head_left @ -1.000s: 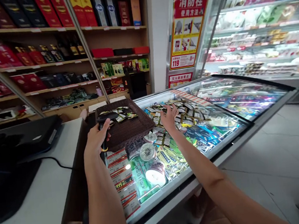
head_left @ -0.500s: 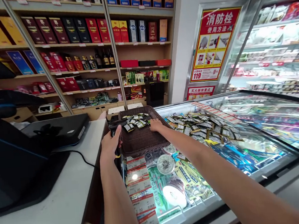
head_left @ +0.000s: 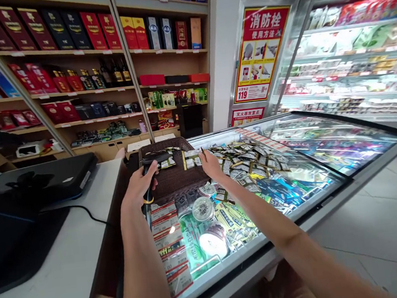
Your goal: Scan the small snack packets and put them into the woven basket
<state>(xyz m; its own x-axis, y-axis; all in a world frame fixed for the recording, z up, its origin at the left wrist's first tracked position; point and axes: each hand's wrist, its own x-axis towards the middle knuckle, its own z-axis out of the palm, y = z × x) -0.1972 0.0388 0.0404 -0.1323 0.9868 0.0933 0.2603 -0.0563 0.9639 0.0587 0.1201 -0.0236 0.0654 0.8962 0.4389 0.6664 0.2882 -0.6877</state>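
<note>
My left hand (head_left: pixel 138 186) is closed round the handle of a black barcode scanner (head_left: pixel 154 158), which has a yellow ring low on its grip. The scanner's head points over a brown woven basket (head_left: pixel 177 181) on the glass-topped freezer. My right hand (head_left: pixel 211 165) pinches small snack packets (head_left: pixel 190 160) above the basket's right side; how many is unclear. Other packets (head_left: pixel 167 162) lie inside the basket, partly hidden behind the scanner. Right of the basket, a loose heap of similar packets (head_left: pixel 251 155) spreads across the glass.
Price tags (head_left: pixel 170 243) line the left end of the freezer (head_left: pixel 317 212), with frozen goods under its glass. To the left stands a white counter (head_left: pixel 98 243) with a black device (head_left: pixel 43 185) and a cable (head_left: pixel 88 213). Shelves of boxes and bottles rise behind.
My right hand has lifted packets from the basket and moved them up near its right rim. The scanner stays in my left hand, now over the basket. The view has turned right.
</note>
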